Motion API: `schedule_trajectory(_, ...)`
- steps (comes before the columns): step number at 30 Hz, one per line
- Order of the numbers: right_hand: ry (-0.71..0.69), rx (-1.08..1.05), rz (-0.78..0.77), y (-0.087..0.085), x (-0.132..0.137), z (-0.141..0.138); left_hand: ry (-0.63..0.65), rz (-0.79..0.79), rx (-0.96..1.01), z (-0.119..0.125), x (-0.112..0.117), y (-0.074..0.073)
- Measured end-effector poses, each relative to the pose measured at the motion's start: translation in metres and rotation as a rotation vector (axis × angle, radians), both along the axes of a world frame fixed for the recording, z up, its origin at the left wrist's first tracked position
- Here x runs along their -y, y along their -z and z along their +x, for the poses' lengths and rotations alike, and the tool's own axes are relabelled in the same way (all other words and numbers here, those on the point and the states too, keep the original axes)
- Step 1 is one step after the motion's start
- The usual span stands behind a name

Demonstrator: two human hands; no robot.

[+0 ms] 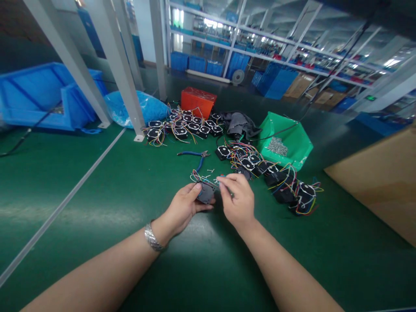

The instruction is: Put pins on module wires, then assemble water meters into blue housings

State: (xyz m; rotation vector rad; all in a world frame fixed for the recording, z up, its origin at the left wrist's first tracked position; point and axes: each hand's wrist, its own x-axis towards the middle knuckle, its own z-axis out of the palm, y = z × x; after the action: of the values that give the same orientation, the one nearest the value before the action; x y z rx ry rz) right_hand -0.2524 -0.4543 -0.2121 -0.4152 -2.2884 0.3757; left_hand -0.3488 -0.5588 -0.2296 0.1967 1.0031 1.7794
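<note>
In my left hand (185, 203) is a dark grey, squarish motor-like part (206, 193), gripped between thumb and fingers. Thin coloured wires (195, 176) rise from its far side. Close to its right side, my right hand (238, 197) is closed in a pinch. Something small with a bit of colour shows at those fingertips, too small to name. Just beyond both hands, several small screws (208, 173) lie on the green surface. Blue-handled cutting pliers (195, 153) rest there too, jaws pointing right.
Wired black motors (195, 126) sit in a cluster at the back, before an orange-red box (198, 102). More motors (250, 164) spread rightward, by a green bin (300, 145) of screws and a dark cloth (238, 123). A cardboard box (377, 182) stands right, metal posts (121, 65) left.
</note>
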Motion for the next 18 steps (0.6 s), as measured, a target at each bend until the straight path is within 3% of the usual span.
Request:
schedule_trajectory(3,0.164,0.179,-0.054,0.002,-0.027,0.008,-0.020,-0.075,-0.047,-0.007,0.000,-0.003)
schedule_trajectory(7,0.205,0.571,-0.036,0.006,-0.051,0.017,-0.019,-0.066,-0.032,-0.012,0.000,-0.003)
schedule_trajectory(13,0.110,0.703,0.104,0.009,-0.048,0.017,0.056,-0.028,-0.039,-0.013,0.002,-0.001)
schedule_trajectory(18,0.176,0.819,0.119,0.011,-0.045,0.010,0.088,-0.039,-0.119,-0.013,0.004,-0.004)
